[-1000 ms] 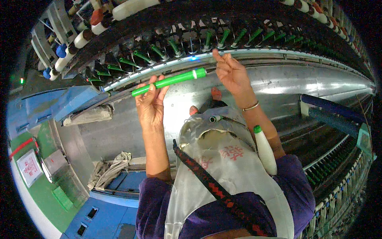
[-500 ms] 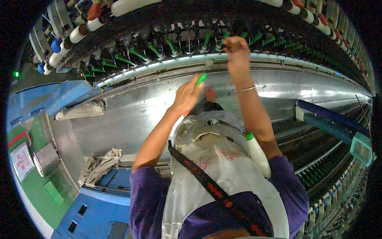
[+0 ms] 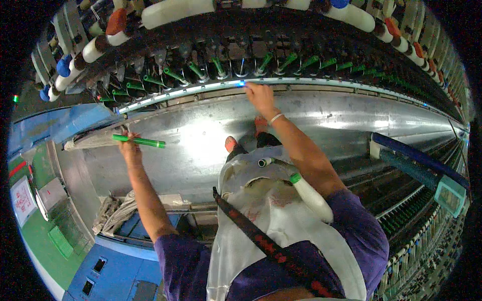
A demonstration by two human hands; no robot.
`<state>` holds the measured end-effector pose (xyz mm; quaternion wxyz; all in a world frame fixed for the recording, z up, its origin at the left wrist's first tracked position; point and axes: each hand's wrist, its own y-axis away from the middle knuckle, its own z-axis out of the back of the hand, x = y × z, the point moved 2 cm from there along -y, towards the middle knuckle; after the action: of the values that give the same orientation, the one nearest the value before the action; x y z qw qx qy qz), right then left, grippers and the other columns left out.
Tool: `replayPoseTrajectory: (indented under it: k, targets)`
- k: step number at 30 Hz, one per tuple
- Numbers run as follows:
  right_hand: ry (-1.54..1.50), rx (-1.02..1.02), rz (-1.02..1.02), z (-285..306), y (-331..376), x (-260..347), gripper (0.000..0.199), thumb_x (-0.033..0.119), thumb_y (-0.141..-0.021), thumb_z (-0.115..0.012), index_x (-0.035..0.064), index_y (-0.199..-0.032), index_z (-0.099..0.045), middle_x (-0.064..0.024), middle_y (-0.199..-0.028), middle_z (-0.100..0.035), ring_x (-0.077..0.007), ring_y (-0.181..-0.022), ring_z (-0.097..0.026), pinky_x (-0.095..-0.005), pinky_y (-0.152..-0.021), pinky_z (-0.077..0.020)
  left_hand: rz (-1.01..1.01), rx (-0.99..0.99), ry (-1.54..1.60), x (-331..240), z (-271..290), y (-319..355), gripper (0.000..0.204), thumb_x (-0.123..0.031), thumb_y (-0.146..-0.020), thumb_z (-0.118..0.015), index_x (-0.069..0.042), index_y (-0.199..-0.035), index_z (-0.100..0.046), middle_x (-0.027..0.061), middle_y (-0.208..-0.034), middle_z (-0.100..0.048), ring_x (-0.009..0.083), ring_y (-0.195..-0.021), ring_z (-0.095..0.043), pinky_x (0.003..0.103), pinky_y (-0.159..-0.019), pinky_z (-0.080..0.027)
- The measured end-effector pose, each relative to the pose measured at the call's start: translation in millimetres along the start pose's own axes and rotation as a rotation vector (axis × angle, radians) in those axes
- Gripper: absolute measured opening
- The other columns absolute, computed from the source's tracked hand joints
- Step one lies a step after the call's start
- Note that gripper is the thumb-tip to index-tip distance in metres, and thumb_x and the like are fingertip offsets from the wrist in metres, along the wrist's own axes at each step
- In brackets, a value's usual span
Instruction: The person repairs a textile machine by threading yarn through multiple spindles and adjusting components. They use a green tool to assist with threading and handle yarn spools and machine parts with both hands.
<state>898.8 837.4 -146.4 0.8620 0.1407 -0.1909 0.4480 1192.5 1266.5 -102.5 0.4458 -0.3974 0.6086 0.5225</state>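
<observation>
My left hand (image 3: 130, 150), out to the left over the metal floor, is closed around a slim green bobbin tube (image 3: 150, 143) lying roughly level. In front of me, my right hand (image 3: 261, 98) has its fingers curled in at the pale rail (image 3: 201, 91) of the spinning machine, beside a small glowing blue light (image 3: 241, 84). Whatever those fingertips hold, if anything, is hidden. Just behind that light stands a bare spindle (image 3: 243, 66), between neighbours carrying green bobbin tubes (image 3: 217, 66). A white yarn bobbin with a green tip (image 3: 314, 199) lies against my apron by my right arm.
White rollers (image 3: 178, 13) with red and blue end pieces run above the spindles. A blue padded bar (image 3: 416, 154) and a second spindle row lie to the right. Bundled cloth (image 3: 118, 213) rests at the left, near blue machine covers (image 3: 115, 271) and a green panel.
My left hand has swung far left and lower with the green bobbin tube. My right hand has come down and left from the spindles to the rail, where a blue light now glows.
</observation>
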Motion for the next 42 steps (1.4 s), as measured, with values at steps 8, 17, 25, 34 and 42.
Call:
replayPoseTrajectory:
  k: [8,17,25,34,42]
  targets:
    - [0.221,0.076,-0.123,-13,-32,37,0.060,0.024,-0.084,-0.059,0.0073,-0.139,-0.041,-0.0131,-0.062,-0.063,-0.0284,-0.056,-0.064,-0.0443,-0.050,-0.0482,-0.436,0.262,-1.279,-71,15,-19,0.044,-0.009,-0.085,-0.062,-0.004,-0.127,-0.050,0.0227,-0.095,-0.063,0.0317,-0.080,-0.060,0.040,-0.074,-0.048]
    - [0.051,-0.358,-0.190,0,-30,12,0.021,0.020,-0.078,-0.062,0.0197,-0.097,-0.072,-0.0106,-0.068,-0.066,-0.0273,-0.058,-0.063,-0.0403,-0.050,-0.0487,-0.102,0.119,-0.297,11,-54,-15,0.024,-0.014,-0.086,-0.066,-0.004,-0.104,-0.054,0.0081,-0.085,-0.062,0.0212,-0.080,-0.063,0.034,-0.064,-0.052]
    - [0.018,-0.013,-0.164,127,44,-36,0.016,0.016,-0.075,-0.067,0.0124,-0.090,-0.072,-0.0114,-0.074,-0.066,-0.0269,-0.062,-0.062,-0.0320,-0.060,-0.0496,-0.561,0.519,-0.052,-36,-297,144,0.025,-0.003,-0.086,-0.060,0.000,-0.109,-0.051,0.0114,-0.103,-0.062,0.0199,-0.097,-0.058,0.033,-0.088,-0.046]
    - [-1.060,0.127,-0.353,166,62,20,0.015,0.017,-0.081,-0.071,0.0018,-0.083,-0.070,-0.0014,-0.067,-0.062,-0.0047,-0.052,-0.047,-0.0196,-0.046,-0.0367,-0.633,0.660,-0.574,-67,-406,132,0.026,-0.013,-0.088,-0.058,0.001,-0.110,-0.053,0.0221,-0.097,-0.060,0.0345,-0.086,-0.060,0.038,-0.076,-0.046]
    - [-1.262,-0.156,0.004,236,-11,88,0.019,0.018,-0.083,-0.067,-0.0004,-0.079,-0.069,-0.0022,-0.061,-0.060,-0.0070,-0.051,-0.049,-0.0222,-0.044,-0.0345,-0.698,0.588,-0.517,27,-433,122,0.062,0.011,-0.076,-0.055,-0.003,-0.132,-0.033,0.0206,-0.117,-0.054,0.0358,-0.110,-0.054,0.037,-0.093,-0.041]
